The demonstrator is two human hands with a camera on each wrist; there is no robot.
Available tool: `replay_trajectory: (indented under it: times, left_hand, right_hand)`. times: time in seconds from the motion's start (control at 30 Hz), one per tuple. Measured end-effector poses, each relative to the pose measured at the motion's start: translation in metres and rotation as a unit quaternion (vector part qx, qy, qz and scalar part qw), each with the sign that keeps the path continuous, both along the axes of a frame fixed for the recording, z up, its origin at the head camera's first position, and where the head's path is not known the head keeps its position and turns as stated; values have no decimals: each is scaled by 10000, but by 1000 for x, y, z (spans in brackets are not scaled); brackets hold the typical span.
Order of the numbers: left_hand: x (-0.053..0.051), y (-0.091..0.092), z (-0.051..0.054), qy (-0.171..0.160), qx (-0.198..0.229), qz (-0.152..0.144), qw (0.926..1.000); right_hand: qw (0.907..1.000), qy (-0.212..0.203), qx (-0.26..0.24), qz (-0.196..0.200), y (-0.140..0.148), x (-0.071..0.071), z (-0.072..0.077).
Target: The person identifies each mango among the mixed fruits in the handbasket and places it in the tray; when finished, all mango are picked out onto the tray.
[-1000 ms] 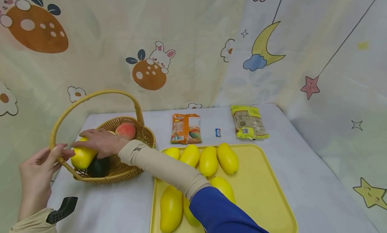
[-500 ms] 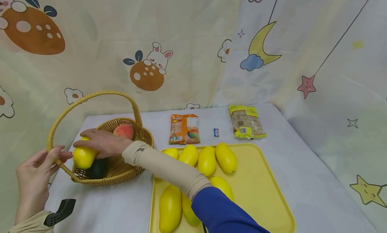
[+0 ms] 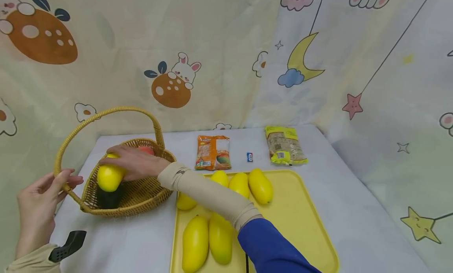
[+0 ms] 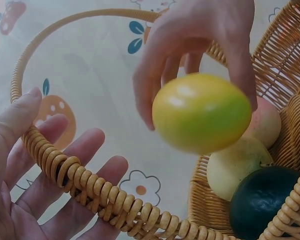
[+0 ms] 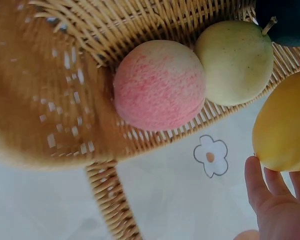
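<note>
My right hand (image 3: 138, 161) grips a yellow-green mango (image 4: 202, 112) above the wicker basket (image 3: 141, 196) on the left of the table. The fingers hold it from above in the left wrist view. My left hand (image 3: 37, 212) holds the near-left end of the basket's arched handle (image 4: 45, 147), thumb on one side and fingers behind. Inside the basket lie a pink peach (image 5: 160, 85), a pale green round fruit (image 5: 235, 60) with a short stem, and a dark green, smooth fruit (image 4: 265, 200). In the head view my right hand partly hides the peach.
Right of the basket, a yellow tray (image 3: 297, 218) bears several yellow mangoes (image 3: 195, 243), some hidden under my right sleeve. Behind it lie an orange packet (image 3: 212, 153), a small blue wrapped piece (image 3: 249, 157) and a yellow-ended bag (image 3: 286, 145). A patterned cloth hangs behind.
The mango in my right hand has risen off the basket's left side and moved a little right. My left hand stays on the handle. The head view has shifted slightly.
</note>
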State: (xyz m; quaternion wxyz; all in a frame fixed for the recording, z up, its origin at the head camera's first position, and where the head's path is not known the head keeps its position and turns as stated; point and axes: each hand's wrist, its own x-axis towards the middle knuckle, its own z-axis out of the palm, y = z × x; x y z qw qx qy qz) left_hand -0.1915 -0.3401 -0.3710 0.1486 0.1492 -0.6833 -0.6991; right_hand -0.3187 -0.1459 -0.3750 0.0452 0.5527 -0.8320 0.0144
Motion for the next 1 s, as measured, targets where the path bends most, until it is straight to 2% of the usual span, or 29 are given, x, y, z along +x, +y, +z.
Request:
replay_trajectory:
  times: [0.13, 0.37, 0.47, 0.6, 0.73, 0.87, 1.0]
  left_hand:
    - [1, -1, 0, 62, -13, 30, 10000]
    - [4, -1, 2, -56, -62, 43, 10000]
    - [3, 0, 2, -80, -73, -48, 9999]
    - [3, 0, 3, -40, -81, -132, 9999]
    - [5, -2, 6, -42, -247, -103, 9996]
    - [6, -1, 8, 110, -69, -227, 9997]
    - [8, 2, 7, 208, 80, -367, 9991]
  right_hand:
    - [9999, -79, -84, 100, 16, 6, 2]
    - [9998, 140, -134, 65, 45, 17, 4]
    - [9993, 182, -317, 104, 63, 22, 5]
    - [9971, 228, -638, 345, 85, 28, 5]
    - [9972, 56, -683, 296, 106, 34, 6]
    - [9968, -200, -748, 181, 136, 42, 7]
    - [9949, -212, -970, 167, 177, 50, 4]
